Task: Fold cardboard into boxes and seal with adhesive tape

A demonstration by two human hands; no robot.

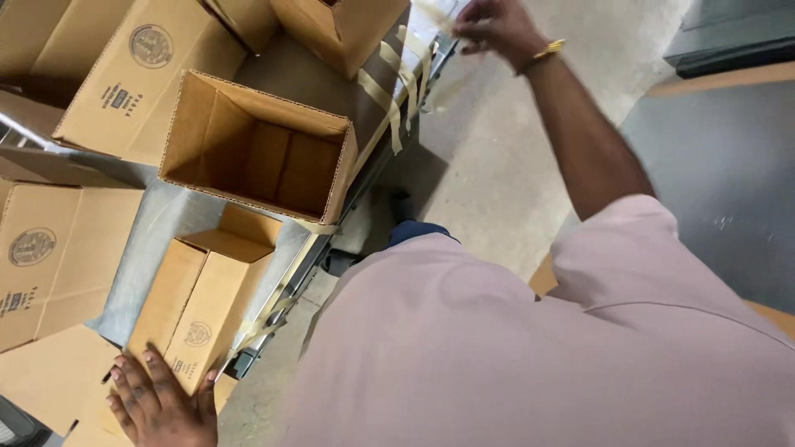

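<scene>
From my head camera: my left hand point(161, 401) lies flat, fingers spread, on the small closed box point(199, 310) at seven o'clock on the surface point(157, 223). My right hand point(497, 29) (blurred, at one o'clock) pinches a tape strip point(431, 16); an open box point(257, 145) stands between.

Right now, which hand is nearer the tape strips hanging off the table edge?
Right. The right hand reaches just beside the tape strips; the left hand rests far off on a flat carton.

A single head-worn camera looks steeply down, close over the wearer's torso, at the metal table point(149, 240) edge and floor point(497, 165).
</scene>
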